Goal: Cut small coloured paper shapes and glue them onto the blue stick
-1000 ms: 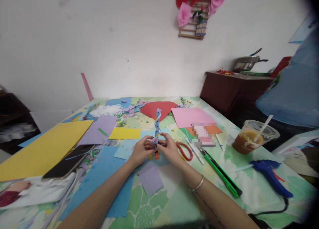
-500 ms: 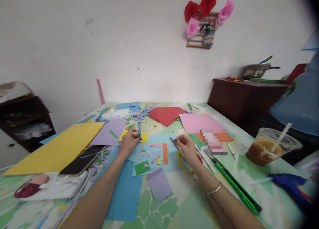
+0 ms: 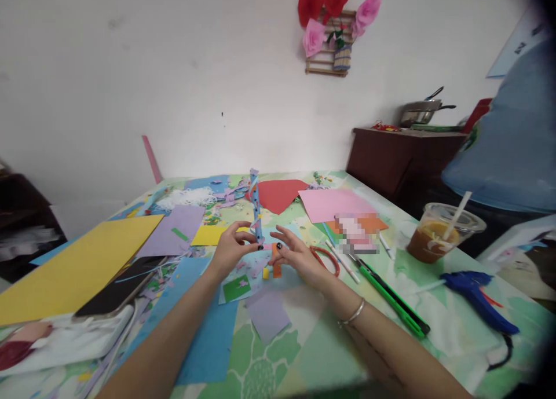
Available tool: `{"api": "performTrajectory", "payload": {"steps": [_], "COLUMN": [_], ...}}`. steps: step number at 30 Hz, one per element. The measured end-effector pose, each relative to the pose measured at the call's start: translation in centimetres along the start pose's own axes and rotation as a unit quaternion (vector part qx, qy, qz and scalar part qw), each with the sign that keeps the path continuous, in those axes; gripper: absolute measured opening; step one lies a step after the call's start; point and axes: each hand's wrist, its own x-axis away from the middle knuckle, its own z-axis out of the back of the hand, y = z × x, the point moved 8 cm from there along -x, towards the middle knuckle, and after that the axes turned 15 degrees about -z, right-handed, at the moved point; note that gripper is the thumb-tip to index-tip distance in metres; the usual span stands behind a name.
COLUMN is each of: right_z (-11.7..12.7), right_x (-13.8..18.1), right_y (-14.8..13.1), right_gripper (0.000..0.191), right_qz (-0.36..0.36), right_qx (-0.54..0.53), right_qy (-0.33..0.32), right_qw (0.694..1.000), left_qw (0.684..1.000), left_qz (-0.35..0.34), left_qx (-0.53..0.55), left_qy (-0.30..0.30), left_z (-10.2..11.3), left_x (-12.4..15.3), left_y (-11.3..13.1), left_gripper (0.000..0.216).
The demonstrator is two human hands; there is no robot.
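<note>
Green-and-white patterned cloth covers the tabletop point(image 3: 319, 335), and it's crowded! Nearest the middle lies a purple paper square point(image 3: 267, 315), with a green paper piece point(image 3: 237, 287) just beyond; a brushing forearm could slide either away. Out right sits the blue glue gun point(image 3: 471, 297), its cord trailing: if it's hot, a careless elbow pays, and a snagged cord could drag it. Inside it, the green utility knife point(image 3: 393, 297) points its metal end inward, a likely nick for any blind reach.

Now the hands! Left hand point(image 3: 234, 247) has a narrow grip, thumb and fingers pinching the blue decorated stick point(image 3: 255, 205) near its foot. It stands nearly upright at centre, so a loose pinch could let that tall top tip; too hard a squeeze might crease it. Right hand point(image 3: 302, 257) is parted-fingered, apart from the stick, over the orange paper strip point(image 3: 277, 270); whether it touches that, I can't tell.

Farther right, the iced drink cup point(image 3: 434, 240), one knock from soaking paper!
</note>
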Motion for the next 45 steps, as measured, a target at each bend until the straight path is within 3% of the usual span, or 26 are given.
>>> {"api": "performTrajectory", "payload": {"steps": [3, 6, 10, 14, 19, 22, 25, 30, 34, 40, 43, 45], "right_z": [-1.1, -1.7, -1.0, 1.1, 4.6, 5.9, 5.7, 3.1, 2.2, 4.7, 5.6, 5.4], "right_x": [-0.1, -0.2, -0.2, -0.2, 1.1, 1.8, 1.4, -0.2, -0.6, -0.9, -1.0, -1.0], "right_y": [0.5, 0.9, 0.5, -1.1, -4.8, -6.0, -5.2, -1.8, -0.9, -1.5, -1.1, -0.7], "right_gripper": [0.053, 0.035, 0.026, 0.019, 0.017, 0.018, 0.02, 0.012, 0.014, 0.015, 0.024, 0.027], "right_qz": [-0.021, -0.035, -0.025, 0.015, 0.086, 0.106, 0.084, 0.033, 0.029, 0.034, 0.026, 0.026], "right_qx": [0.006, 0.033, 0.046, 0.029, 0.0, -0.003, 0.029, 0.117, 0.164, 0.245, 0.321, 0.376], "right_qy": [-0.044, -0.083, -0.069, -0.001, 0.102, 0.138, 0.13, 0.069, 0.052, 0.116, 0.154, 0.167], "right_qw": [0.999, 0.995, 0.996, 0.999, 0.991, 0.985, 0.987, 0.99, 0.985, 0.962, 0.934, 0.911], "left_qw": [0.999, 0.998, 0.996, 0.999, 0.994, 0.987, 0.981, 0.967, 0.955, 0.939, 0.927, 0.92], "left_qz": [-0.003, 0.009, 0.022, 0.027, 0.038, 0.057, 0.072, 0.072, 0.054, 0.016, -0.009, -0.033], "left_qx": [0.025, 0.052, 0.071, 0.036, -0.078, -0.127, -0.168, -0.244, -0.292, -0.344, -0.373, -0.388], "left_qy": [-0.026, -0.044, -0.042, -0.004, 0.07, 0.081, 0.069, 0.03, 0.01, 0.022, 0.041, 0.049], "left_z": [-1.6, -2.4, -2.3, -0.1, 4.5, 6.3, 7.0, 6.5, 5.9, 5.6, 5.7, 5.4], "left_x": [0.9, 1.2, 1.1, 0.3, -0.7, -0.9, -1.0, -1.0, -1.1, -1.2, -1.3, -1.4], "left_y": [1.0, 0.9, 0.2, -0.9, -4.0, -6.1, -7.4, -8.0, -7.6, -6.8, -6.1, -5.4], "left_gripper": [0.052, 0.052, 0.058, 0.061, 0.056, 0.043, 0.03, 0.032, 0.031, 0.037, 0.047, 0.041]}}
